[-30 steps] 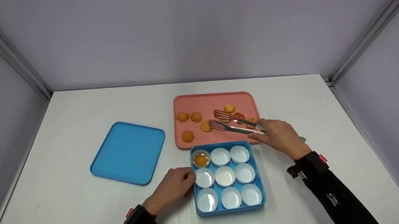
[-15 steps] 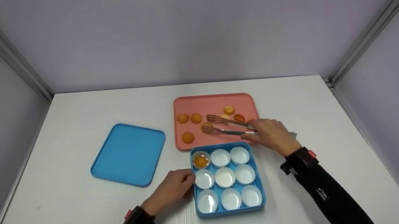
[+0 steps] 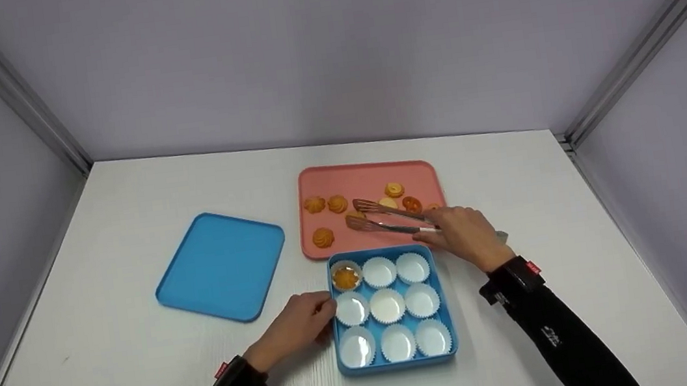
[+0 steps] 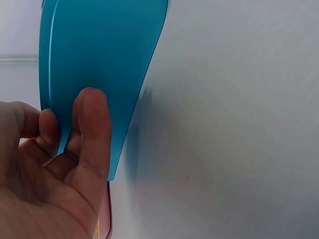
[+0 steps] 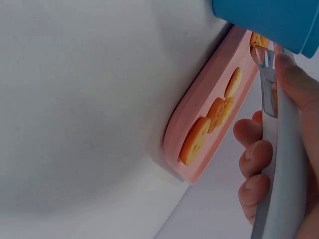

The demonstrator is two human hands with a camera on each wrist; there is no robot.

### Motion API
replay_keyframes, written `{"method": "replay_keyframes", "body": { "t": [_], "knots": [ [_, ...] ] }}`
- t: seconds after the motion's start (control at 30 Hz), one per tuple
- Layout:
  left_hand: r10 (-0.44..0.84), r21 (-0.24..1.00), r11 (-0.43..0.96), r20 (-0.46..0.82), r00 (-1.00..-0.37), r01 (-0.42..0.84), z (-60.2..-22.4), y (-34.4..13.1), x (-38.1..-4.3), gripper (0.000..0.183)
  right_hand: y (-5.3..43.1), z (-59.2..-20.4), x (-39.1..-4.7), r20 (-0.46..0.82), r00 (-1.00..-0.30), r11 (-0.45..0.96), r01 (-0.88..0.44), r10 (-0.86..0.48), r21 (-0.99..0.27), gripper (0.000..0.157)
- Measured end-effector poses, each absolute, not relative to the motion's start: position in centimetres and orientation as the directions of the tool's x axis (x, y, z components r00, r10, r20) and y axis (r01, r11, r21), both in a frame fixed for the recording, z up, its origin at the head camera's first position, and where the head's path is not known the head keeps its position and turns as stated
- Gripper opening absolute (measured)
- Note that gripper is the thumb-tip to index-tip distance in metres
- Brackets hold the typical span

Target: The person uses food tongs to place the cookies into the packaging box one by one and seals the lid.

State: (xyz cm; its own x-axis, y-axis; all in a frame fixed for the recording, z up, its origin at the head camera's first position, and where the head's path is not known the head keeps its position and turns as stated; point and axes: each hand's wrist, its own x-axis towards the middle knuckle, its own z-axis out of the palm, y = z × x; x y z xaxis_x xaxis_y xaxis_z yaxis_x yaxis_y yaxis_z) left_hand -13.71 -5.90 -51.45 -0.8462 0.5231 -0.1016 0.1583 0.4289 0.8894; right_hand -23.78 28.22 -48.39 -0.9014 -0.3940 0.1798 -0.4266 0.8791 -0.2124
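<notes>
In the head view, my left hand (image 3: 297,323) holds the left side of a blue box (image 3: 450,337). Its curled fingers lie at the box's rim and outer wall in the left wrist view. Several white paper baking cups (image 3: 387,305) stand in the box, and the far left one contains a swirl cookie (image 3: 346,278). My right hand (image 3: 468,235) grips metal tongs (image 3: 390,230) with slotted heads. The tong heads are low over a pink tray (image 3: 367,173), on either side of a round cookie (image 3: 356,215). Whether both heads touch it, I cannot tell.
Several other cookies lie on the pink tray, among them a swirl cookie (image 3: 323,237) near its left end and a ring cookie (image 3: 394,189) towards its right. A blue lid (image 3: 221,267) lies flat on the white table (image 3: 107,353) left of the box. Panels surround the table.
My right hand has moved left and slightly down with the tongs, bringing their heads to the round cookie. My left hand has stayed at the box.
</notes>
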Motion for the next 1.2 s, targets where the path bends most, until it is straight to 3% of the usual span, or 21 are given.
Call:
{"method": "replay_keyframes", "body": {
  "t": [0.7,0.93,1.2],
  "knots": [
    [0.517,0.885,0.441,-0.115,-0.848,0.149,-51.6,-6.1,-13.9,0.025,30.4,-47.8,-22.1,0.184,-0.911,0.883,-0.405,-0.369,-0.239,0.052],
    [0.515,0.886,0.442,-0.122,-0.849,0.141,-51.5,-5.8,-13.9,0.026,31.5,-47.5,-20.5,0.253,-0.905,0.873,-0.406,-0.342,-0.27,0.06],
    [0.518,0.888,0.435,-0.112,-0.848,0.149,-51.3,-5.7,-13.9,0.026,32.8,-46.6,-17.7,0.347,-0.863,0.836,-0.471,-0.368,-0.283,0.055]
  ]
}}
